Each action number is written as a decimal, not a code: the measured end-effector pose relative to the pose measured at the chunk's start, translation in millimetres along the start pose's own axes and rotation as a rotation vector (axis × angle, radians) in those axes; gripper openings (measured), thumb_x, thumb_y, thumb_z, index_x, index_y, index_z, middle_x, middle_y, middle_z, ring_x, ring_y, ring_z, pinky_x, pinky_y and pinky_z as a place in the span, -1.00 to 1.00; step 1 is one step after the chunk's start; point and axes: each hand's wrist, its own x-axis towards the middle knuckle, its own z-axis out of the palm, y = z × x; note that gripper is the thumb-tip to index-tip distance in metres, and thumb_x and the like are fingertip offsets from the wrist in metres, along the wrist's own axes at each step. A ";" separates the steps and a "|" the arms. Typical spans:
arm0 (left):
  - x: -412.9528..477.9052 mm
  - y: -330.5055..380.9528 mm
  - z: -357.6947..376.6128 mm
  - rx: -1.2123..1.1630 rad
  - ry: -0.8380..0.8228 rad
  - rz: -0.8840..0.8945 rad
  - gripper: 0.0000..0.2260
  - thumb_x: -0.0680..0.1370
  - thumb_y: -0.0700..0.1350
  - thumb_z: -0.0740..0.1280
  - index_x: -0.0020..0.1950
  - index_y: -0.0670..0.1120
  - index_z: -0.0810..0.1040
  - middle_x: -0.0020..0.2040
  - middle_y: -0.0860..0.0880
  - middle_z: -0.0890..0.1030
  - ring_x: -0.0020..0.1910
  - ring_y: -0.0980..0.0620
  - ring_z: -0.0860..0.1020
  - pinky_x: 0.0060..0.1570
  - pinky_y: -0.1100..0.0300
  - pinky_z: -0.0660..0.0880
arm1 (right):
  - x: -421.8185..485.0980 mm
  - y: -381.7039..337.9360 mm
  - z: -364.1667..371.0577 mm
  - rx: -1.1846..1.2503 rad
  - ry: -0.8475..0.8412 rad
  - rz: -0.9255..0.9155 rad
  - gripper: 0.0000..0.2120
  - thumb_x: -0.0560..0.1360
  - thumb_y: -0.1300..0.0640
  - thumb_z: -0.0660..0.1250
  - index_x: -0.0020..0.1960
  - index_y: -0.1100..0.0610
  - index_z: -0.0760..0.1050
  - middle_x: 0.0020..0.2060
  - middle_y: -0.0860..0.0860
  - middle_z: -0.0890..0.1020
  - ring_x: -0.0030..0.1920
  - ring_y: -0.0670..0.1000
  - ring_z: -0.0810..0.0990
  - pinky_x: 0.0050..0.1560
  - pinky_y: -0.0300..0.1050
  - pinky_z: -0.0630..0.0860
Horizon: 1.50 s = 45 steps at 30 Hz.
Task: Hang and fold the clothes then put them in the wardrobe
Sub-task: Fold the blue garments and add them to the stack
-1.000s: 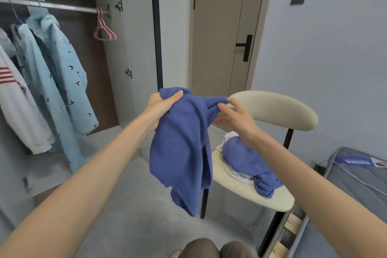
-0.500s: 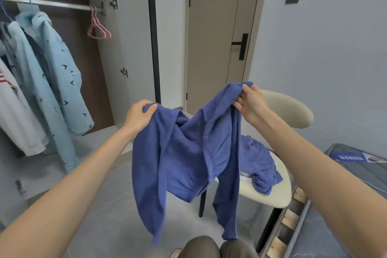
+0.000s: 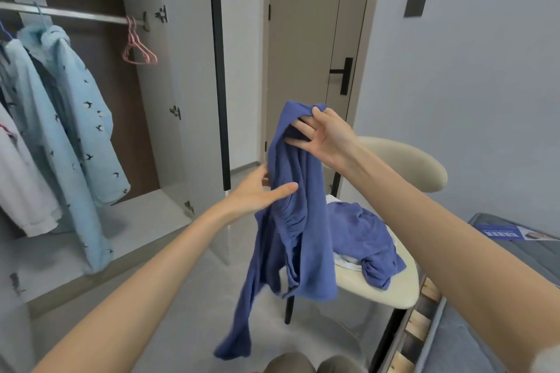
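Now the wardrobe [image 3: 181, 85] is standing open near the smooth cream chair [image 3: 403, 160]. The blue top [image 3: 303, 221], a soft knit stretched between both hands a moment ago, is dangling before the chair in one long bunch from the right hand [image 3: 327, 136], thumb pinching its upper edge, other fingers [image 3: 304, 129] spread. The left hand [image 3: 254, 194], having let go, is touching its side with straight fingers, probably regripping to straighten it for hanging.
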 end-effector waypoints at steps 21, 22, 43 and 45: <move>34.0 62.6 0.5 -0.971 0.243 -0.195 -0.86 0.59 -0.27 0.26 0.05 -0.34 0.51 -0.12 -0.18 0.63 -0.02 -0.06 0.62 -0.23 0.23 0.62 | -48.9 43.1 -59.4 -1.000 -0.067 0.177 -0.63 0.51 -0.05 0.38 0.24 0.05 0.41 0.18 -0.12 0.53 0.20 -0.09 0.51 0.17 -0.10 0.44; 34.0 67.5 2.1 -1.002 0.225 -0.202 -0.85 0.60 -0.27 0.25 0.07 -0.35 0.51 -0.10 -0.20 0.63 0.02 -0.09 0.60 -0.21 0.21 0.62 | -52.0 48.6 -59.9 -1.050 -0.067 0.160 -0.59 0.49 -0.04 0.41 0.25 0.07 0.41 0.19 -0.09 0.53 0.19 -0.07 0.52 0.15 -0.12 0.46; 0.1 -3.0 -35.2 0.227 0.317 0.050 -0.28 0.41 -0.38 0.44 0.50 -0.11 0.24 0.41 -0.02 0.35 0.34 0.03 0.38 0.20 0.32 0.36 | -21.6 20.0 -33.3 -1.310 -0.058 -0.083 -0.77 0.60 0.13 0.20 -0.16 0.23 0.45 -0.32 0.00 0.45 -0.26 -0.01 0.36 -0.20 -0.12 0.29; -1.9 -0.4 -33.8 0.281 0.457 0.130 -0.43 0.37 -0.24 0.52 0.34 -0.10 0.43 0.24 0.01 0.48 0.14 0.06 0.49 0.06 0.39 0.41 | -20.0 19.4 -26.8 -1.325 -0.111 -0.070 -0.75 0.60 0.12 0.21 -0.18 0.26 0.43 -0.32 0.03 0.42 -0.28 -0.01 0.34 -0.20 -0.12 0.27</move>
